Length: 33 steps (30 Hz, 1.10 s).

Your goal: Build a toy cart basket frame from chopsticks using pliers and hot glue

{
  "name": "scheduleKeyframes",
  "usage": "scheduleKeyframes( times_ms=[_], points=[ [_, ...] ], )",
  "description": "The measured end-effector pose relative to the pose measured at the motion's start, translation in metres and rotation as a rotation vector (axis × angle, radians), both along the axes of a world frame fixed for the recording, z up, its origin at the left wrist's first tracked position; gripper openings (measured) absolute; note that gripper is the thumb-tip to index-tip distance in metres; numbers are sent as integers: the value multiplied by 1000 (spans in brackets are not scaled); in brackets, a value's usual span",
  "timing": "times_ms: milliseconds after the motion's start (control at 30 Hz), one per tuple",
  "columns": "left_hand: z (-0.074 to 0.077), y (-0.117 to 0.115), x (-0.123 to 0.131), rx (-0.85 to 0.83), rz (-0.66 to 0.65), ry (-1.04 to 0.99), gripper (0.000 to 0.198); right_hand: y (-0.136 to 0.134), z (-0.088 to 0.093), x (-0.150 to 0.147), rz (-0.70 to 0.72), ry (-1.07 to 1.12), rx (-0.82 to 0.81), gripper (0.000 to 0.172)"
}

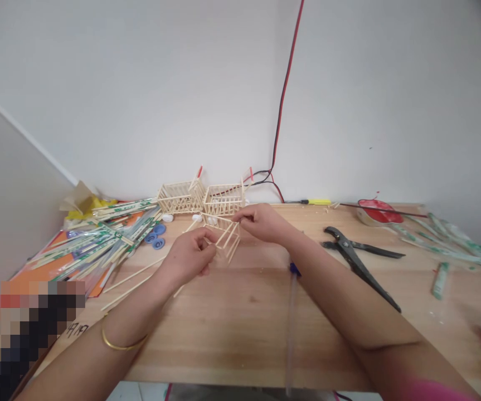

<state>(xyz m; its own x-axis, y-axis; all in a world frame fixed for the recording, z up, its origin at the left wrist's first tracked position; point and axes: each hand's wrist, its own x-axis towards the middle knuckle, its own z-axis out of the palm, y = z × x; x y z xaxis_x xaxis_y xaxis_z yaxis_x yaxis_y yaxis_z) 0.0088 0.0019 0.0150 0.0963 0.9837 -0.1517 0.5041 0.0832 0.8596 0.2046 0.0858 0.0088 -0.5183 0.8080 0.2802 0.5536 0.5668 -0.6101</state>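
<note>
No words can be read: the black writing (pixel 77 329) on the worktop (pixel 240 334) and green print (pixel 441 273) on the paper wrappers (pixel 439 288) are too unclear.

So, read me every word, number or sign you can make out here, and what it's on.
Nothing reads for certain.
Black handwritten marks on the wooden tabletop, near its left edge: unclear.
Green print on the wrapped wooden sticks: too small.
Markings on the blue caps: too small.
Green-and-white wrapper scrap at right: blurred.
</note>
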Motion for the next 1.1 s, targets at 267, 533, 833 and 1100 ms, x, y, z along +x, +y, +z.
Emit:
scheduleKeyframes(
  times_ms=[267,533,833,1100],
  points=[
    [1,-2,3,-3,19,12,7,-2,2,1,15,31,-8,31],
    [5,-4,8,-34,34,32,7,-2,2,2,34,15,5,32],
    [4,-5,11,12,50,162,3,-3,3,3,24,10,15,29],
    [17,-8,19,82,58,353,8,-5,4,3,25,24,6,30]
  ],
)
